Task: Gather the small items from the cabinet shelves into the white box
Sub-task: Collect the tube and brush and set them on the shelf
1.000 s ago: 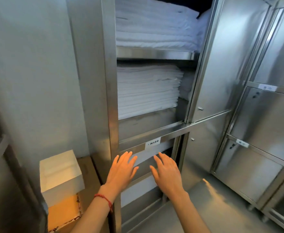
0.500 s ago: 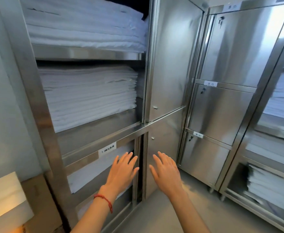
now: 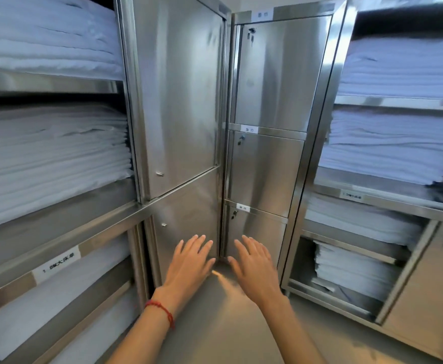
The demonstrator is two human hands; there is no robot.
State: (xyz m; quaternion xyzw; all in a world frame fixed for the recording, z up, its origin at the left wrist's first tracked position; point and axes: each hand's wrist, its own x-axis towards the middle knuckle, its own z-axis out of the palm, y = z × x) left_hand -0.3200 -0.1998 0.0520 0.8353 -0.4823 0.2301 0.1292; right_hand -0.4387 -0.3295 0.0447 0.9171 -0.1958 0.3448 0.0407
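Observation:
My left hand (image 3: 189,261), with a red cord at the wrist, and my right hand (image 3: 254,266) are held out side by side in the air, fingers straight and spread, holding nothing. They hover in front of the corner where two stainless steel cabinets meet. The left cabinet (image 3: 181,101) has shut doors beside open shelves of folded white linen (image 3: 52,156). The white box is out of view, and no small items show on the shelves.
A narrow cabinet (image 3: 275,74) with three locked doors fills the corner. To the right, open shelves (image 3: 388,101) carry stacked white towels (image 3: 393,143), with a lower stack (image 3: 354,269) near the grey floor (image 3: 228,332).
The view has swung right: the white box and cardboard at the lower left have left the frame, and the right-hand shelves have come in. Both hands keep the same open pose.

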